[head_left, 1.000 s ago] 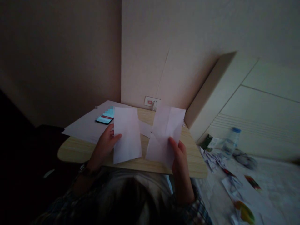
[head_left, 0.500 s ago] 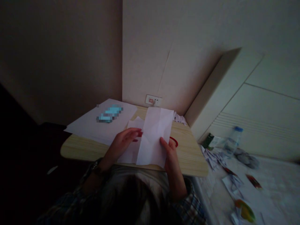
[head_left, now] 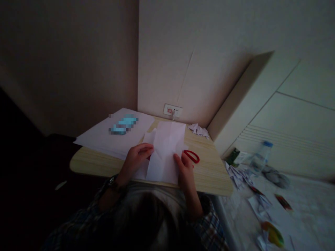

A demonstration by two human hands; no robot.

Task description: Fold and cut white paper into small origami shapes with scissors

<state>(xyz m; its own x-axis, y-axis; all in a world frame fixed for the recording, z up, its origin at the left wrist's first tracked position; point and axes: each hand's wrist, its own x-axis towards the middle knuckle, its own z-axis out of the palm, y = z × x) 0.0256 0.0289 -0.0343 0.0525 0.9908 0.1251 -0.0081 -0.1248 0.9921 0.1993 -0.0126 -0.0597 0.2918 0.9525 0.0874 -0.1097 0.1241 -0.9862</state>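
Observation:
A folded white paper [head_left: 166,150] lies on the small wooden table [head_left: 206,174] in front of me. My left hand [head_left: 136,160] rests on its left edge with the fingers curled over the paper. My right hand [head_left: 183,170] pinches the paper's right lower edge. Red-handled scissors [head_left: 191,156] lie on the table just right of the paper, touching my right fingers. The light is dim.
A stack of white sheets [head_left: 104,139] with a phone [head_left: 123,125] on it covers the table's left. A crumpled paper [head_left: 199,130] sits by the wall socket [head_left: 172,111]. To the right, a bed holds paper scraps [head_left: 238,176], a water bottle [head_left: 258,157] and wrappers.
The two paper halves held apart in the air were brought together and lowered onto the table. Both hands moved inward and down. The scissors came into sight.

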